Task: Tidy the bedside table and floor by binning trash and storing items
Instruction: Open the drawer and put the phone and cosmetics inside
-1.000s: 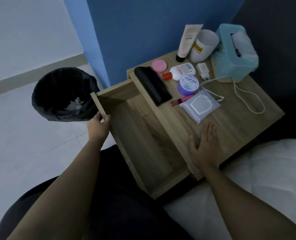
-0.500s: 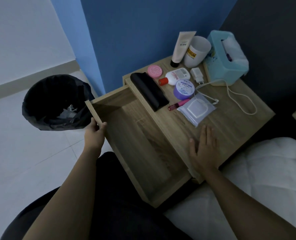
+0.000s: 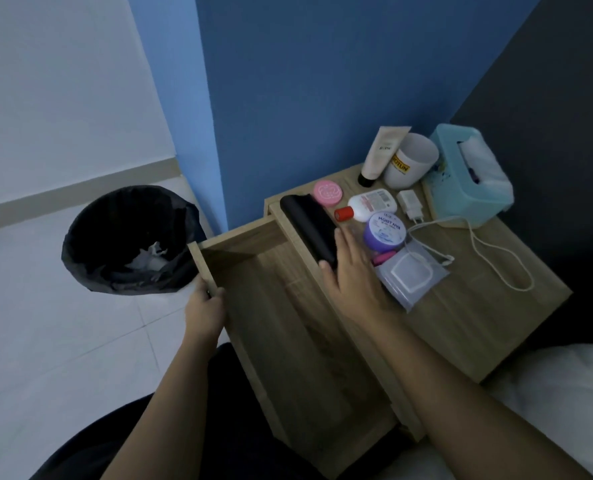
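Note:
The wooden bedside table point(image 3: 468, 327) has its drawer point(image 3: 281, 327) pulled out and bare inside. My left hand point(image 3: 205, 306) grips the drawer's front edge. My right hand point(image 3: 352, 268) lies with straight fingers beside the near end of a long black case point(image 3: 307, 226) at the tabletop's left edge, thumb close to its tip. A pink lip stick point(image 3: 383, 257) peeks out from behind that hand. Next to it lie a clear pouch point(image 3: 411, 275), a purple jar point(image 3: 385, 230), a white bottle with red cap point(image 3: 368, 204) and a pink round tin point(image 3: 328, 192).
A black-lined bin point(image 3: 128, 240) with crumpled paper stands on the white floor left of the drawer. At the table's back are a tube point(image 3: 380, 154), a white cup point(image 3: 409, 161), a teal tissue box point(image 3: 468, 174), and a charger point(image 3: 409, 202) with its cable point(image 3: 492, 258). White bedding point(image 3: 548, 393) lies at right.
My right hand has left the table's front edge and moved up to the black case, covering part of the pink lip stick. My left hand still holds the drawer front.

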